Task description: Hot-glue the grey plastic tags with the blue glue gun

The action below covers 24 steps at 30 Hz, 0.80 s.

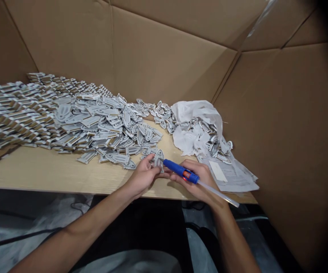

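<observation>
Left hand (142, 176): narrow pinch; thumb and fingers close on a grey cut-out piece (158, 160), which sits tilted up just past the fingertips.

Right hand (199, 180): wrapped around the body of a blue hot glue gun (181, 170) with an orange-red section near the palm, held sideways.

Glue gun tip: points toward the left hand and ends at the grey cut-out piece; touching or just beside it, I cannot tell.

Glue stick: a clear glue stick (217, 193) runs from the gun's rear, out past the heel of the right hand.

Between the hands: the fingers of both hands lie very close under the gun; whether they touch is hard to tell.

Heap: a large spread of similar grey pieces (96, 129) lies ahead of the left hand, its nearest pieces just beyond the fingers, with stacked rows farther left.

Ahead of the right hand: crumpled white plastic sheeting (192, 129) among more grey pieces.

Right of the right hand: papers (229, 180) in a clear sleeve.

Under both hands: a pale wood-grain tabletop (67, 170).

Beyond and right: cardboard walls (164, 57).
</observation>
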Each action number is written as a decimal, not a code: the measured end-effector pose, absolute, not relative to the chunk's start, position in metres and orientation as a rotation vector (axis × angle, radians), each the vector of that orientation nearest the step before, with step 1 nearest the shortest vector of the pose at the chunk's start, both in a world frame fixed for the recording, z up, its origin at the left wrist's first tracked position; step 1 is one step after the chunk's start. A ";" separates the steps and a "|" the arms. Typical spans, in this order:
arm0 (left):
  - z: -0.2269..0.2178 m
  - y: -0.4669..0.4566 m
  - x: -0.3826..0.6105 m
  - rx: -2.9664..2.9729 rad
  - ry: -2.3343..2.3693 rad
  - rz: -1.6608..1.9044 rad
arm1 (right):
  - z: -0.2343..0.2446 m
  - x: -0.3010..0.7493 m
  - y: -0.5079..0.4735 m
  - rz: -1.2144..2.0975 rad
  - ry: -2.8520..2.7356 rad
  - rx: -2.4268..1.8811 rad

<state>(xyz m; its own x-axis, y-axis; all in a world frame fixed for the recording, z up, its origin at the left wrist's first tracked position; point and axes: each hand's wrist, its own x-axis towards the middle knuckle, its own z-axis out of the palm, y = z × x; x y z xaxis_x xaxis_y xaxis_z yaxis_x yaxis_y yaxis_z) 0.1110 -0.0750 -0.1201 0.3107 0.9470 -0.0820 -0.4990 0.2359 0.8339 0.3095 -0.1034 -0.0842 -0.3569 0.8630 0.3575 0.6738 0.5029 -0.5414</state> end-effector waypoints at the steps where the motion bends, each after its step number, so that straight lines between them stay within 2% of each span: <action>1: -0.120 -0.075 0.111 0.801 0.689 1.104 | -0.085 0.309 -0.103 0.404 -2.134 -1.247; 18: -0.127 -0.075 0.109 0.972 0.815 1.134 | -0.088 0.306 -0.100 0.288 -2.100 -1.297; 24: -0.113 -0.079 0.114 0.974 0.884 1.164 | -0.084 0.302 -0.103 0.272 -2.097 -1.327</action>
